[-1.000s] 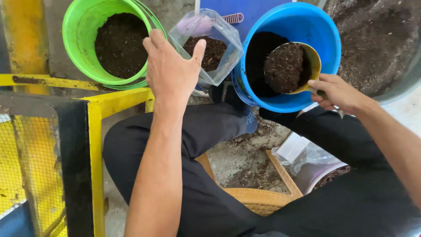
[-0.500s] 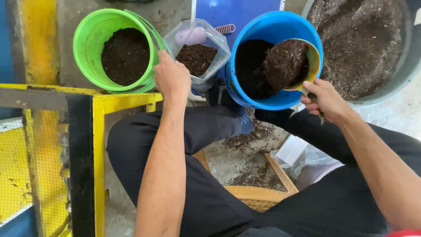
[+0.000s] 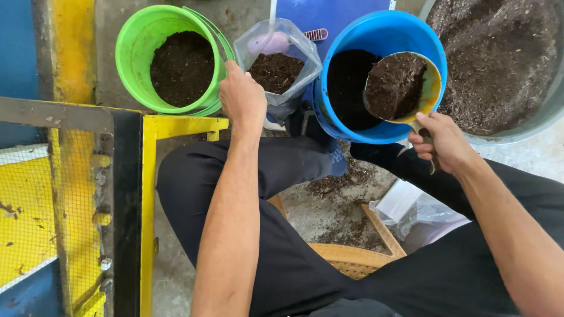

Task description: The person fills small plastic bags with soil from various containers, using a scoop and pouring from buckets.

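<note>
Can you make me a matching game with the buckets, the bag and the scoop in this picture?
Things:
1. green bucket
2. clear plastic bag
3. yellow scoop
4. blue bucket

Places:
A. held open by the left hand
B. held by the right hand, heaped with soil
C. furthest left
D. under the scoop

Pairs: 1-C, 2-A, 3-B, 4-D

Bag [image 3: 281, 64] between two buckets [image 3: 170, 58]

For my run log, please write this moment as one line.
left hand: holds clear bag open | right hand: holds yellow scoop, full of soil, over blue bucket | green bucket: soil inside
</note>
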